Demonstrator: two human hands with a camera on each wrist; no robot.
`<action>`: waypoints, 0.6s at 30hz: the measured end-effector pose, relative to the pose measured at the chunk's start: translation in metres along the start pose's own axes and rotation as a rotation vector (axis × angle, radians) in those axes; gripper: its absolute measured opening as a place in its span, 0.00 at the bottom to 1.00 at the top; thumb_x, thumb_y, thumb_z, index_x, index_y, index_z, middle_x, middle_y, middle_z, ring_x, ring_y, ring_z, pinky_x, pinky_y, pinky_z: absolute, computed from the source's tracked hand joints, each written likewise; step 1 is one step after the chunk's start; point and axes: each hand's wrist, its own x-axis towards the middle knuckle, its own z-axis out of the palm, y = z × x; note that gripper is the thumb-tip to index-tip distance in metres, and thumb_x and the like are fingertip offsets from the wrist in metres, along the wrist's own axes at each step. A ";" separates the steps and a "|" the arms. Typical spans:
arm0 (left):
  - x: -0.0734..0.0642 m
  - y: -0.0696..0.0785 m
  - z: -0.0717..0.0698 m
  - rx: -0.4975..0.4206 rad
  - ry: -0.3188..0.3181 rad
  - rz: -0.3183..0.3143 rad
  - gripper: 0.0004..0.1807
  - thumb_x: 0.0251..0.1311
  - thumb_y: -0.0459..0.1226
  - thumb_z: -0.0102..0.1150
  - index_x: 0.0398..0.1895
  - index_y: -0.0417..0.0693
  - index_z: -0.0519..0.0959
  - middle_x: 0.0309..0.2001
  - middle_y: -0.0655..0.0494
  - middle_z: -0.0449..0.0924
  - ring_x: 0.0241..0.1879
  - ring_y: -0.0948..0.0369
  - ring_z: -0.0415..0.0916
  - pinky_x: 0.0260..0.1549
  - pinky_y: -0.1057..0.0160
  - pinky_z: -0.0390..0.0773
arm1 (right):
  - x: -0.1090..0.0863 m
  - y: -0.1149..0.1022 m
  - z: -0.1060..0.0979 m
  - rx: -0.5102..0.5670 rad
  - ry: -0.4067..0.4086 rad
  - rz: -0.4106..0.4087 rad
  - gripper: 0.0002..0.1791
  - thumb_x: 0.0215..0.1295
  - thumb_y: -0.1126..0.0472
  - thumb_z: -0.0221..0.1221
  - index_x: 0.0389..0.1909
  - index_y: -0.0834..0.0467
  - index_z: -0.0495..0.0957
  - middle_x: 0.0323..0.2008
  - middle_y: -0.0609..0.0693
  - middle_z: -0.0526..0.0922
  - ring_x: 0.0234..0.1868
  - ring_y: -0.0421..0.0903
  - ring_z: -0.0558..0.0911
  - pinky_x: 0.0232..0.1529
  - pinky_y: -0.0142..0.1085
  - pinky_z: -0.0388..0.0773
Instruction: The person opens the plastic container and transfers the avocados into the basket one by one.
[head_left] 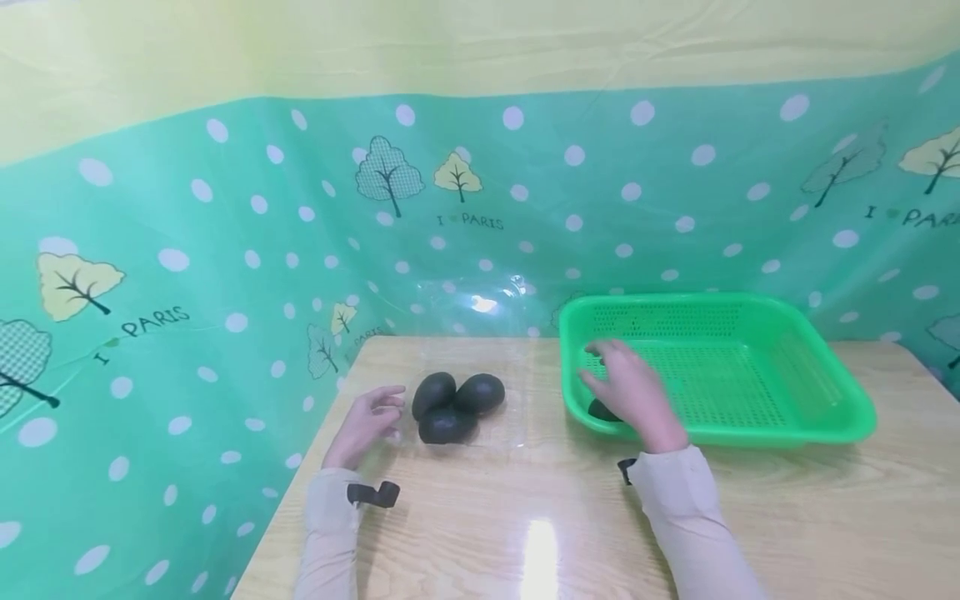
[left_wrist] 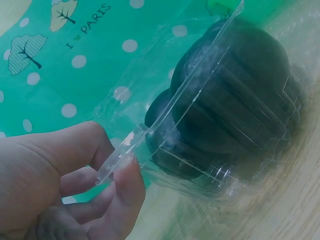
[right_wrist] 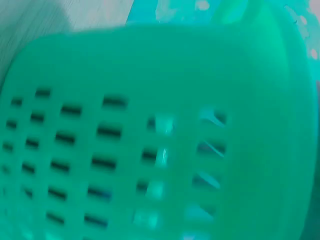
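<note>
Three dark, smooth avocados (head_left: 450,408) lie bunched together in a clear plastic clamshell box (left_wrist: 190,90) on the left of the table. My left hand (head_left: 369,423) pinches the box's near-left edge between thumb and fingers, as the left wrist view shows. At the left end of a green plastic basket (head_left: 817,375), my right hand (head_left: 630,385) hangs over the inside with its fingers spread and slightly bent. Another avocado (head_left: 602,411) lies below that hand by the basket's near-left wall, partly hidden. The right wrist view shows only the slotted basket, without the hand.
The box's see-through lid (head_left: 480,312) stands raised at its back. Box and basket rest on a light wooden table (head_left: 465,533). Close behind hangs a green dotted curtain (head_left: 517,158), which also runs along the left side.
</note>
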 end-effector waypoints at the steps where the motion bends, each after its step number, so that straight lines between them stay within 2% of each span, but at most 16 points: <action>1: -0.001 0.001 0.000 0.000 0.003 -0.001 0.31 0.61 0.25 0.51 0.70 0.34 0.64 0.61 0.29 0.69 0.51 0.39 0.76 0.34 0.63 0.85 | 0.001 -0.002 0.001 0.007 -0.006 -0.007 0.26 0.67 0.55 0.61 0.61 0.65 0.74 0.58 0.63 0.77 0.55 0.60 0.79 0.53 0.55 0.80; 5: -0.005 0.005 0.001 -0.007 0.007 -0.001 0.31 0.62 0.26 0.52 0.70 0.35 0.65 0.61 0.31 0.69 0.52 0.40 0.76 0.34 0.64 0.84 | 0.006 -0.012 0.007 0.025 -0.025 -0.029 0.29 0.67 0.53 0.61 0.63 0.66 0.71 0.58 0.63 0.77 0.55 0.59 0.79 0.55 0.55 0.79; 10: -0.009 0.014 0.003 -0.027 -0.007 0.000 0.31 0.61 0.24 0.51 0.70 0.32 0.64 0.61 0.28 0.69 0.54 0.35 0.73 0.35 0.62 0.85 | 0.012 -0.023 0.013 0.037 -0.030 -0.061 0.31 0.65 0.52 0.63 0.64 0.65 0.70 0.58 0.61 0.78 0.57 0.58 0.78 0.58 0.54 0.78; 14: -0.006 0.009 0.002 -0.030 -0.003 0.002 0.31 0.61 0.25 0.51 0.70 0.33 0.64 0.61 0.29 0.69 0.55 0.35 0.73 0.35 0.63 0.85 | 0.017 -0.031 0.017 0.043 -0.034 -0.115 0.34 0.63 0.54 0.65 0.67 0.63 0.68 0.58 0.60 0.78 0.56 0.57 0.79 0.57 0.53 0.79; 18: -0.001 0.000 0.001 -0.015 0.014 0.007 0.30 0.62 0.26 0.52 0.70 0.37 0.65 0.60 0.32 0.70 0.52 0.40 0.76 0.35 0.64 0.85 | 0.020 -0.038 0.022 0.019 -0.052 -0.182 0.36 0.62 0.53 0.66 0.68 0.61 0.67 0.63 0.59 0.75 0.62 0.57 0.76 0.62 0.52 0.76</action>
